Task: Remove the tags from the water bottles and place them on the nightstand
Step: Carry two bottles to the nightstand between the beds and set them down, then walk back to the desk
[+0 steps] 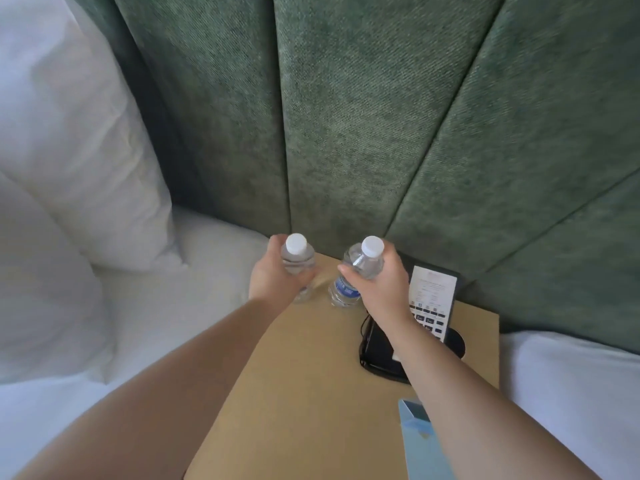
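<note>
Two clear plastic water bottles with white caps stand at the far end of the tan wooden nightstand [304,375]. My left hand [273,275] is wrapped around the left bottle [297,259] near its shoulder. My right hand [379,284] grips the right bottle [360,268], whose blue label shows below my thumb. Both bottles are upright or nearly so, bases at the tabletop. I see no tags on the necks. A light blue paper piece [420,441] lies at the nightstand's near right, partly under my right forearm.
A black phone [384,344] with a white card over its keypad sits on the nightstand's right side, under my right wrist. A green padded headboard [346,116] rises behind. White pillows [69,150] and bedding lie left; more white bedding [571,382] lies right.
</note>
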The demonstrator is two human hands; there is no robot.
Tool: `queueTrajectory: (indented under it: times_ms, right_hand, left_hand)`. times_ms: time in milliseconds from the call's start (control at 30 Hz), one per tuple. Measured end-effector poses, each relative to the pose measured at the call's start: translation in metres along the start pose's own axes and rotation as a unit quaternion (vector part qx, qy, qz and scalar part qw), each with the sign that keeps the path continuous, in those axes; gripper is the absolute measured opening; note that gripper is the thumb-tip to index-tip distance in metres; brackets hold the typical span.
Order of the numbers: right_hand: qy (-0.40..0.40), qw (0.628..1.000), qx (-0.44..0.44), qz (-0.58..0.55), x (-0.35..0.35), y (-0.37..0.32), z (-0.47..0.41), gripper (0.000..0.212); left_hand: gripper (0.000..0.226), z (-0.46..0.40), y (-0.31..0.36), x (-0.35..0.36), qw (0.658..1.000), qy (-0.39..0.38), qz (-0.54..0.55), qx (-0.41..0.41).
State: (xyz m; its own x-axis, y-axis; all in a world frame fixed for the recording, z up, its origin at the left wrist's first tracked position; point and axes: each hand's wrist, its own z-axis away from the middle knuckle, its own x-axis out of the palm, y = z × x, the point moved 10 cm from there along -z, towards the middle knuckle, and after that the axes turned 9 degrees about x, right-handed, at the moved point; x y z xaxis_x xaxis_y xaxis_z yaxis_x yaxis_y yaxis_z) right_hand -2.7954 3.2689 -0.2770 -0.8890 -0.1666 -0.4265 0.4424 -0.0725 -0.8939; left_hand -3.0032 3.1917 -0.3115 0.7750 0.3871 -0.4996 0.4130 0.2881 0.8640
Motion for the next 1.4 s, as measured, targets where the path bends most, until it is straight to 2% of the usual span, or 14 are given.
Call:
queueTrajectory:
  times_ms: [300,433,500,600,667,733,800,867,1033,1200,1400]
  right_hand:
    - [-0.009,0.997,-0.053,0.060,0.021,0.000,-0.022,0.066]
    - [0.003,0.997,-0.042,0.064,0.021,0.001,-0.021,0.071]
    - [-0.006,0.997,-0.031,0.069,0.023,0.000,-0.020,0.076]
    - [-0.035,0.997,-0.011,0.067,0.020,-0.001,-0.014,0.086]
    - [-0.046,0.996,0.000,0.073,0.010,-0.005,-0.005,0.092]
    - [-0.045,0.995,0.008,0.085,-0.006,-0.012,0.009,0.087]
    - [-0.038,0.994,0.006,0.101,-0.024,-0.021,0.027,0.074]
    - [-0.035,0.993,0.004,0.116,-0.043,-0.032,0.053,0.058]
    - [-0.030,0.987,-0.002,0.155,-0.089,-0.046,0.135,0.039]
    - [0.040,0.987,0.020,0.155,-0.149,-0.033,0.215,0.029]
    - [0.143,0.963,0.149,0.173,-0.209,0.028,0.307,0.028]
  left_hand:
    - [0.057,-0.019,-0.004,0.008,0.999,-0.011,0.006,0.033]
    - [0.065,-0.019,-0.005,0.010,0.999,-0.016,0.019,0.022]
    - [0.071,-0.016,-0.005,0.012,0.999,-0.020,0.023,0.012]
    - [0.097,-0.007,-0.005,0.010,0.999,-0.020,0.031,-0.021]
    - [0.099,0.003,0.000,0.004,0.999,-0.018,0.007,-0.035]
    - [0.082,0.020,0.012,-0.006,0.999,-0.017,-0.013,-0.033]
    - [0.065,0.042,0.025,-0.016,0.999,-0.021,-0.036,-0.033]
    - [0.057,0.066,0.042,-0.025,0.996,-0.034,-0.080,-0.021]
    - [0.060,0.134,0.104,-0.035,0.973,-0.098,-0.191,0.084]
    - [0.067,0.201,0.142,-0.018,0.934,-0.186,-0.252,0.169]
    - [0.070,0.270,0.153,0.036,0.881,-0.293,-0.276,0.246]
